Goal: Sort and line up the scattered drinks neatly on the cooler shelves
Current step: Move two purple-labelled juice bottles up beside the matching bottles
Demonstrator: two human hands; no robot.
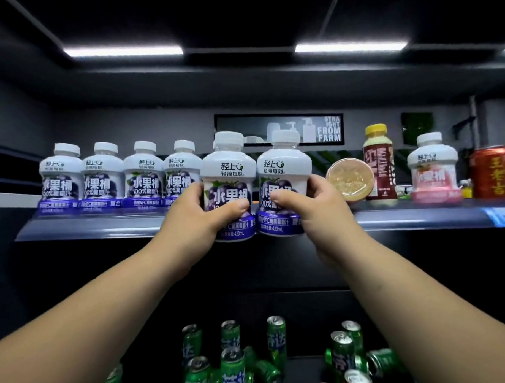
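My left hand [202,213] grips a white grape-juice bottle [229,175] with a purple label. My right hand [312,206] grips a second, identical bottle [283,173] right beside it. Both bottles are upright, side by side in front of the upper shelf's front edge [103,226], their bases overlapping the edge. Several matching purple-label bottles [102,179] stand in a row on the shelf to the left. To the right a bottle lies on its side, base toward me [350,179], near a brown bottle with a yellow cap [379,164], a pink-label bottle [433,170] and a red can [492,174].
On the lower shelf, several green cans [231,361] stand and lie jumbled, with more green cans [344,351] and a red-topped can [356,379] at the right. A dark sign with white letters [329,130] hangs behind the upper shelf. Ceiling light strips glow above.
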